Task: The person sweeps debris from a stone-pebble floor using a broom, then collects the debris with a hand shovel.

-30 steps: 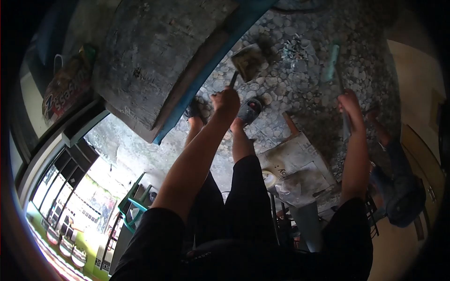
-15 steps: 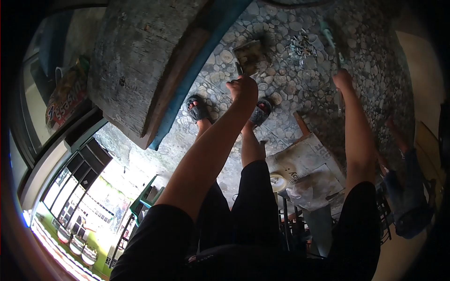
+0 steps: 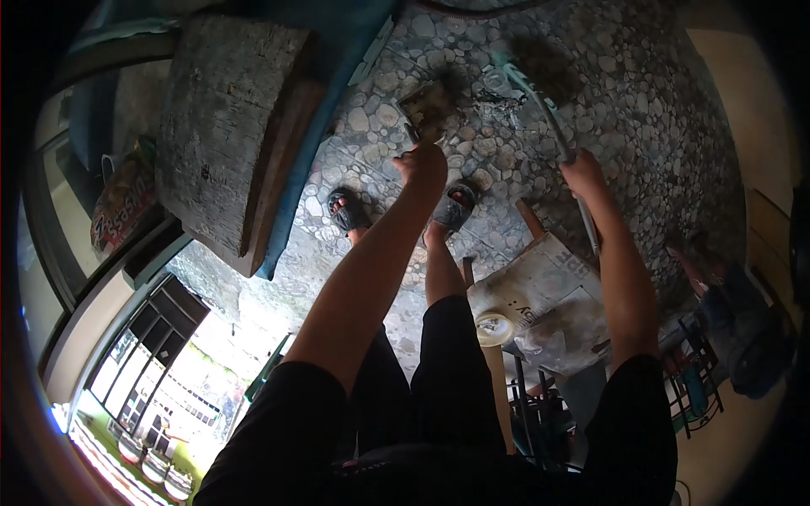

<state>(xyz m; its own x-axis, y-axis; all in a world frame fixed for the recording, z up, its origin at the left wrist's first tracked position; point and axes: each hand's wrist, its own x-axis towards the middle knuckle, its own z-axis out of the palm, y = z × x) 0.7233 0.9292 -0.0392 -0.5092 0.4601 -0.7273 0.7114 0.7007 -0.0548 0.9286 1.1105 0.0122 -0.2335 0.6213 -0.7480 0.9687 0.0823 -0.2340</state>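
In the head view, the left hand (image 3: pixel 422 166) is closed round the short dark handle of a square, stained dustpan (image 3: pixel 429 107), which is held at or just above the pebbled floor (image 3: pixel 371 126); whether it touches the stones cannot be told. The right hand (image 3: pixel 584 174) is wrapped round the long grey shaft of a broom (image 3: pixel 553 126), whose lower end runs back along the forearm. The broom's pale green head points up and to the left, at the near edge of a small heap of light debris (image 3: pixel 499 108), and overlaps it in the view. The heap lies between the dustpan and the shaft, a little beyond the dustpan's right side. Two feet in dark slippers (image 3: pixel 344 212) stand on the stones below the dustpan. To the left, a thick, weathered wooden slab (image 3: pixel 224 135) lies beside a blue edge (image 3: pixel 291 202), and further left is a printed bag (image 3: pixel 126 207). Below the right hand, a worn board with lettering (image 3: pixel 540 282) bears a crumpled clear plastic bag (image 3: pixel 557 329), and a round pale yellow roll (image 3: pixel 494 329) is at its left edge. At the far right, another person's legs (image 3: pixel 734 308) show, blurred and dim.
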